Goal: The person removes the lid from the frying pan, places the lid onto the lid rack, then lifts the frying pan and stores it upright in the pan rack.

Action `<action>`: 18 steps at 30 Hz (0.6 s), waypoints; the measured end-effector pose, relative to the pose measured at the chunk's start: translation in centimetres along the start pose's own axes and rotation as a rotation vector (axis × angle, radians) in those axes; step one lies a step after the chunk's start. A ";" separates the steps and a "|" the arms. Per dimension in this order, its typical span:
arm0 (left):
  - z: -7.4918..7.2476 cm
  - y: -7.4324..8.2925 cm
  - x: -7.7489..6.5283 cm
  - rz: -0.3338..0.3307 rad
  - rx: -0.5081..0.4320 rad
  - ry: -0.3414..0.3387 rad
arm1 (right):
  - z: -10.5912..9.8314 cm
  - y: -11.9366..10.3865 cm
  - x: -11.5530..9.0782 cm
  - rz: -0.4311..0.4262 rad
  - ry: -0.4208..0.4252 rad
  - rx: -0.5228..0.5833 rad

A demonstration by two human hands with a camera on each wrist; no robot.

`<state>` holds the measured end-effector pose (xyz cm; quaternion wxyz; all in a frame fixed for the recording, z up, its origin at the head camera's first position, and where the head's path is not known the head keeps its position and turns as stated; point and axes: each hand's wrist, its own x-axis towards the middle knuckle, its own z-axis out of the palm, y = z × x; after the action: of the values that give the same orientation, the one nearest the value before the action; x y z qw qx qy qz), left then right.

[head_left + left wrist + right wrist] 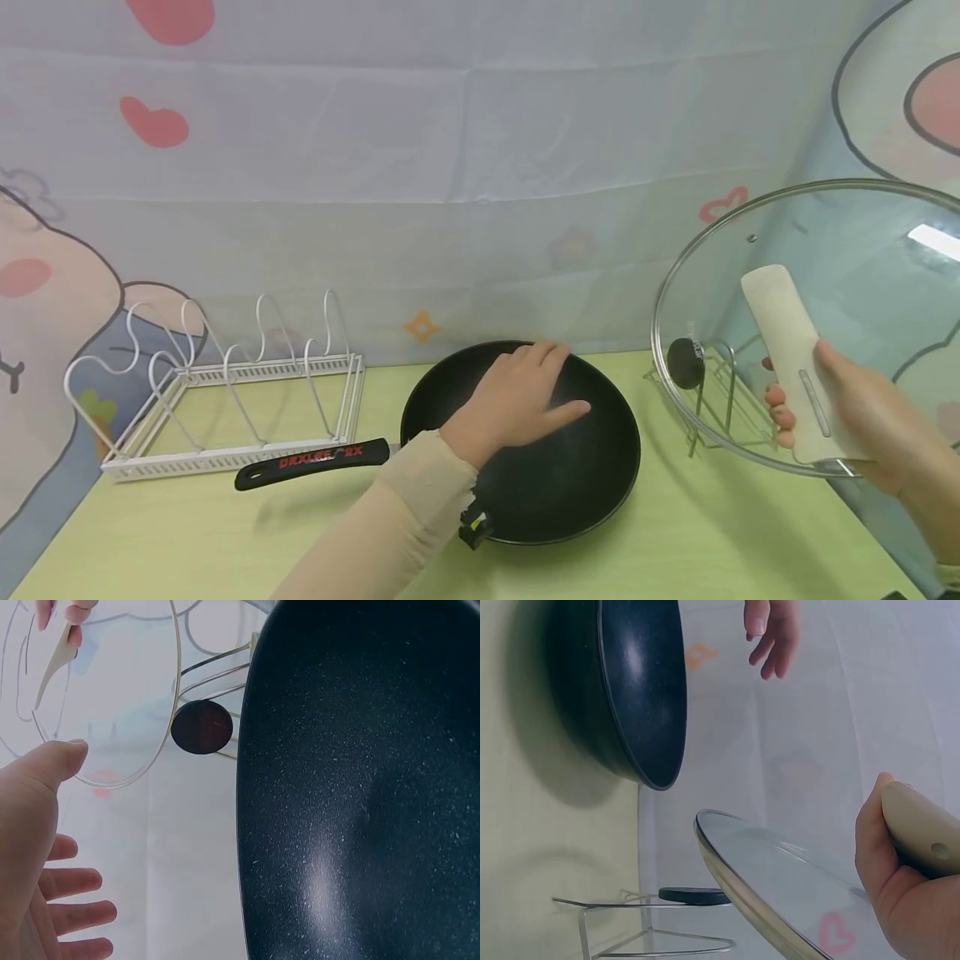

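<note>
A glass lid (877,242) with a metal rim is tilted up at the right of the head view. My right hand (870,417) grips its long cream handle (783,333), fingers curled round it; the right wrist view shows the same handle (922,829). A black frying pan (562,475) stands uncovered on the table, its long black handle (322,463) pointing left. Over the pan is my left hand (517,400). In the left wrist view that hand (45,847) has its fingers extended and holds nothing, apart from the pan's surface (360,787).
A white rack (225,454) with curved wire dividers stands at the left rear of the green table (300,550). A small metal wire rack (723,400) with a black round knob (686,363) stands at the right, partly behind the lid. A patterned cloth (375,167) hangs behind.
</note>
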<state>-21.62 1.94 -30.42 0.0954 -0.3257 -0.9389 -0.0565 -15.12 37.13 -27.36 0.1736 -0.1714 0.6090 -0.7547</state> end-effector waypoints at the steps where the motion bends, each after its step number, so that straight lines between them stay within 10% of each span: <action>1: 0.0 0.1 0.1 0.002 -0.007 -0.004 | 0.0 0.0 0.0 -0.001 0.006 -0.011; 18: 0.5 2.0 1.4 0.016 -0.069 -0.086 | -0.6 0.0 -0.3 0.003 0.080 -0.084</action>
<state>-21.52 4.38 -30.49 0.0441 -0.3386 -0.9370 -0.0741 -15.08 37.77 -27.44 0.1428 -0.1473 0.6470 -0.7344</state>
